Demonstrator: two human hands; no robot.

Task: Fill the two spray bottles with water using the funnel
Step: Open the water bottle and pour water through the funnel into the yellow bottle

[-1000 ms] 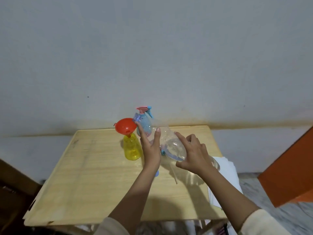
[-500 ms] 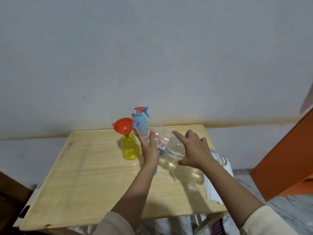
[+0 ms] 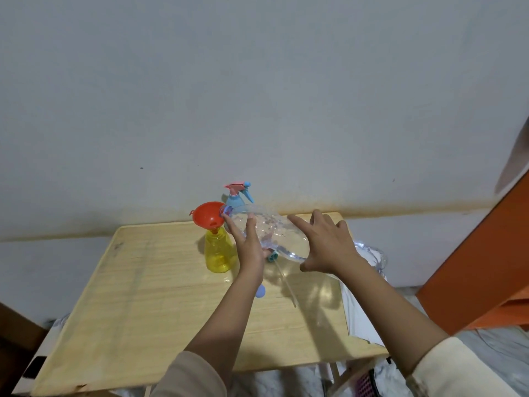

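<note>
standing toward the back of the wooden table [image 3: 143,296], the yellow spray bottle [image 3: 219,253] is upright with no head on it and the red funnel [image 3: 206,215] seated in its neck. just behind it the blue spray bottle [image 3: 235,199] stands with its pink trigger head on. your left hand [image 3: 252,247] wraps its fingers round the neck end of the clear water bottle [image 3: 272,230], which you hold tipped nearly on its side, mouth at the funnel's rim, water lying along its lower side. under it a loose spray head [image 3: 273,255] with its dip tube lies on the table, with a small blue piece [image 3: 260,290] nearer you. your right hand [image 3: 329,247] clasps the bottle's wide end, fingers spread over the top, thumb underneath. a white cloth [image 3: 357,310] lies at the table's right edge, with an orange panel [image 3: 486,267] beyond.
</note>
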